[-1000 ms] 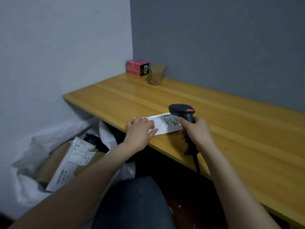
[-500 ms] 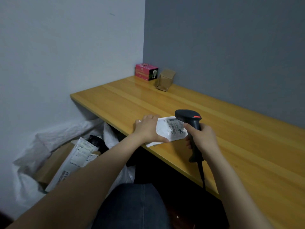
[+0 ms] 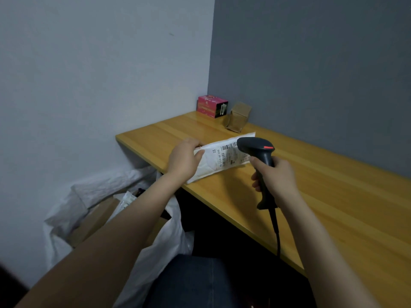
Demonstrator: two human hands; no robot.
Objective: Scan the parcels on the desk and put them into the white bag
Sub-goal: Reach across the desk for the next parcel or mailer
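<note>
I could read little on the white padded parcel (image 3: 219,160). Its label carried a barcode by the far end and a line of digits ending, as best I could make out, in "00 015"; the smaller print was too blurred. My left hand (image 3: 183,160) gripped the parcel's left end, thumb on the labelled face and fingers curled behind the edge. The parcel sat over the tabletop (image 3: 322,196) near its front edge, not far from the left corner, with one corner reaching that edge. I could not tell whether it lay flat or was lifted a little.

My right hand (image 3: 277,177) was closed round the handle of the black barcode scanner (image 3: 255,147), all fingers wrapped tight. The scanner's head bore a red mark on top and covered the label's right part. Its cable (image 3: 275,230) hung down past the front edge.

At the tabletop's far left corner stood a pink box (image 3: 211,106) with print I could not read. Just beside it stood a small brown carton (image 3: 238,116).

The white bag (image 3: 73,196) stood open on the floor below the left end of the tabletop. Inside it lay a brown cardboard box (image 3: 97,218) and a white labelled packet (image 3: 126,200), partly hidden by my left forearm.
</note>
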